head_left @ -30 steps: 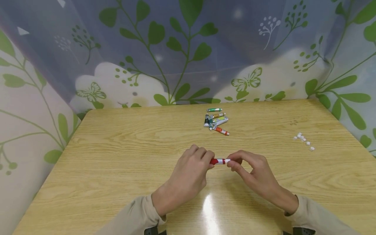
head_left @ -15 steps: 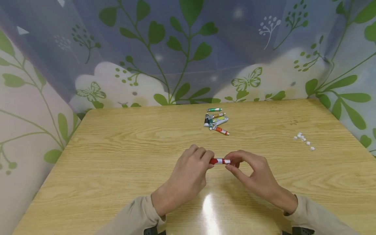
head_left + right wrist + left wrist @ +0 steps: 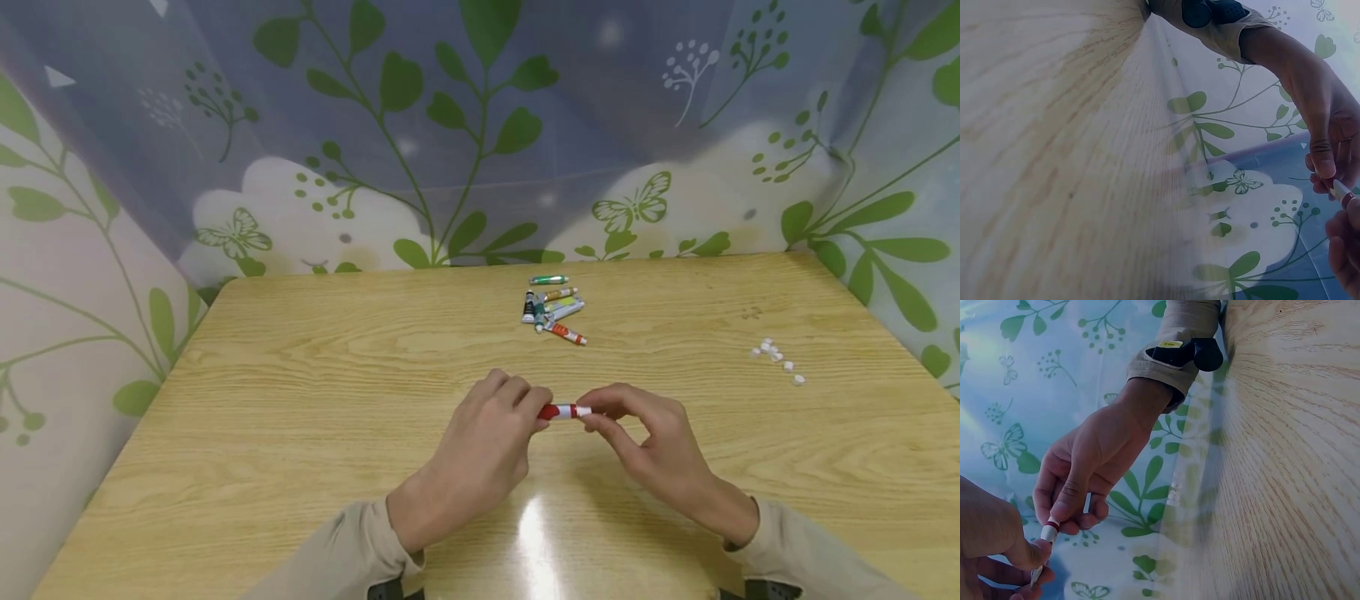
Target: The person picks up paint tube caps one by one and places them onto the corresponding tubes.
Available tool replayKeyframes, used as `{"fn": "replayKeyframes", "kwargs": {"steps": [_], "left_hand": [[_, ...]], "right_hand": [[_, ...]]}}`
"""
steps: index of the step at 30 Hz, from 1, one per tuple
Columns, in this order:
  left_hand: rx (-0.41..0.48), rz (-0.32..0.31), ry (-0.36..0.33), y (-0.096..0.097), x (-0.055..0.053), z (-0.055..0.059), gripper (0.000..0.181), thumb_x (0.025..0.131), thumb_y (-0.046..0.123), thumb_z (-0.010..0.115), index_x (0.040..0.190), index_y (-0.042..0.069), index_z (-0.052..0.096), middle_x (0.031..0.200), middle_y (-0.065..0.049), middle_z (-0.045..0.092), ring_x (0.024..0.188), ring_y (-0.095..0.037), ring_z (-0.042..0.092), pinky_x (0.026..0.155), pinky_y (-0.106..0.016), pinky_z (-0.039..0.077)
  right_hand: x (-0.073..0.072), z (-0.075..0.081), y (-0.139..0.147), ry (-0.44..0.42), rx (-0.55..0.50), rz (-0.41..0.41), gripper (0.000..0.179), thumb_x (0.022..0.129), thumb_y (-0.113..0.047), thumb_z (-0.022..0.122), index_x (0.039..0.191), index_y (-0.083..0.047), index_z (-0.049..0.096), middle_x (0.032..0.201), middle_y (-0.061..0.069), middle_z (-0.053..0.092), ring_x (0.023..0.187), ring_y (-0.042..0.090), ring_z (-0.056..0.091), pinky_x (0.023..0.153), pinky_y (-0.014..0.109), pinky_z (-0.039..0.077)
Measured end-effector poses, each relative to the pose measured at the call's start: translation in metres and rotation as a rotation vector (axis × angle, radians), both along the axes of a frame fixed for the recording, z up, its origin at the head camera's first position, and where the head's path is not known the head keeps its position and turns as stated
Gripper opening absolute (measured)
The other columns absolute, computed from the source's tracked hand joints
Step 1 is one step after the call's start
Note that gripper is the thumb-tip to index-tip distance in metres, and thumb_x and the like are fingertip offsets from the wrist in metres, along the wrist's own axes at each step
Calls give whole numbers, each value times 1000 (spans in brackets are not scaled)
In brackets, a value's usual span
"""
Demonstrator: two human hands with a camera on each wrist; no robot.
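Note:
A small red, silver and white paint tube lies sideways in the air over the table in the head view. My left hand grips its body from the left, hiding the tail end. On the tube's right end sits a white cap, and my right hand pinches it between thumb and forefinger. The left wrist view has the tube between both hands, with the left hand in the near corner. In the right wrist view the tube is partly covered by fingers.
Several paint tubes lie in a loose cluster toward the back of the wooden table, a green tube behind them. Several small white caps are scattered at the right. Patterned cloth closes off the back and sides.
Half a second ago the right fingers were spread a little around the cap; now they pinch it again, as one second ago. The tube and left hand have barely moved.

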State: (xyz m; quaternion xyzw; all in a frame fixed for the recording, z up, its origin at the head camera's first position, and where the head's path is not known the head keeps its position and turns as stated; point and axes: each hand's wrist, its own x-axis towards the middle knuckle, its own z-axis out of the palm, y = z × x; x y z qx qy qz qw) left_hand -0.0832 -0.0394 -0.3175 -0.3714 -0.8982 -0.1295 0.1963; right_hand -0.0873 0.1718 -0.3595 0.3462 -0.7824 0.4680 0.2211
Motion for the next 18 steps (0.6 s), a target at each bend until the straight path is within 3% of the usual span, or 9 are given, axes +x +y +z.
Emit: {"fn": "replayKeyframes", "kwargs": {"steps": [5, 11, 18], "left_hand": [[-1, -12, -8, 0, 1, 1, 15, 88, 12, 71, 101, 5, 70, 92, -3, 68, 84, -17, 57, 76, -24, 48], [41, -51, -48, 0, 1, 0, 12, 89, 11, 70, 98, 4, 72, 92, -3, 69, 85, -17, 57, 76, -21, 49], [73, -87, -66, -1, 2, -2, 12, 90, 10, 68, 99, 4, 73, 93, -3, 70, 86, -17, 57, 75, -20, 50]], "right_hand": [[-1, -2, 0, 27, -15, 1, 8, 90, -3, 65, 98, -3, 67, 85, 4, 69, 67, 11, 64, 66, 18, 52], [-3, -6, -1, 72, 17, -37, 26, 96, -27, 56, 93, -2, 65, 79, 3, 67, 64, 9, 61, 65, 16, 49], [-5, -9, -2, 142, 138, -53, 31, 101, -30, 44, 94, -3, 57, 77, -3, 59, 65, 4, 52, 61, 15, 44]]}}
